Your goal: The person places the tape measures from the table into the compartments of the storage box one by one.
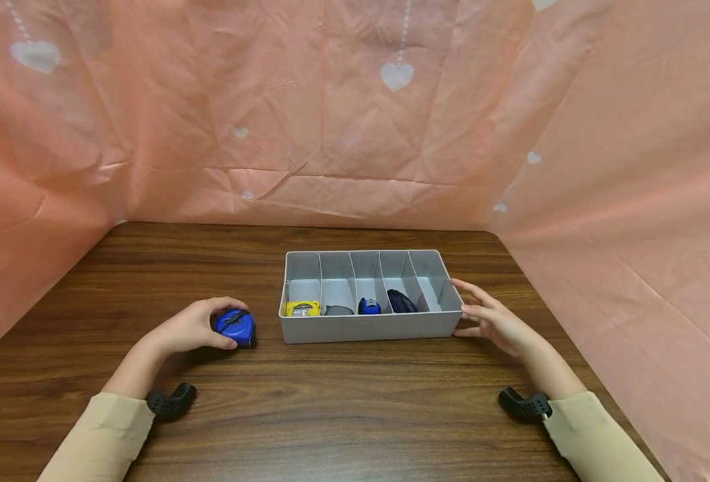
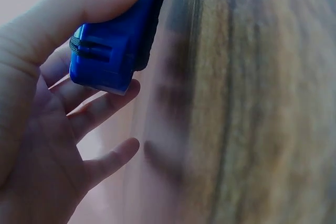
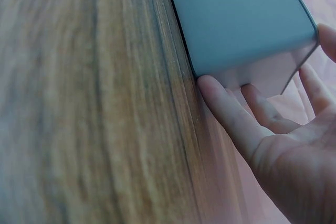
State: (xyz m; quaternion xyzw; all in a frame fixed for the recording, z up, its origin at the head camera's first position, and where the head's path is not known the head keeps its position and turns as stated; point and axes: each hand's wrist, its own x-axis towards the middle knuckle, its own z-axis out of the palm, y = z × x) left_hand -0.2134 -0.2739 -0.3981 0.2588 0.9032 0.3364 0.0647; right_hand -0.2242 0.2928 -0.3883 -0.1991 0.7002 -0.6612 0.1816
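Note:
My left hand (image 1: 197,328) grips a blue tape measure (image 1: 235,327) between thumb and fingers, just over the table left of the grey divided box (image 1: 367,329). In the left wrist view a black strap shows along the tape measure's side and a cord loops at its end. My right hand (image 1: 499,323) touches the box's right end with outstretched fingertips, one of them low at the bottom corner in the right wrist view. Along the box's near side, in separate compartments, lie a yellow tape measure (image 1: 303,308), a grey rounded item (image 1: 339,310), a smaller blue tape measure (image 1: 369,306) and a dark oval item (image 1: 401,302).
The box stands on a brown wood-grain table (image 1: 355,415), its thin dividers running front to back. Pink cloth (image 1: 355,134) with white hearts hangs behind the table and along both sides. A black camera mount (image 1: 172,402) sits at each wrist.

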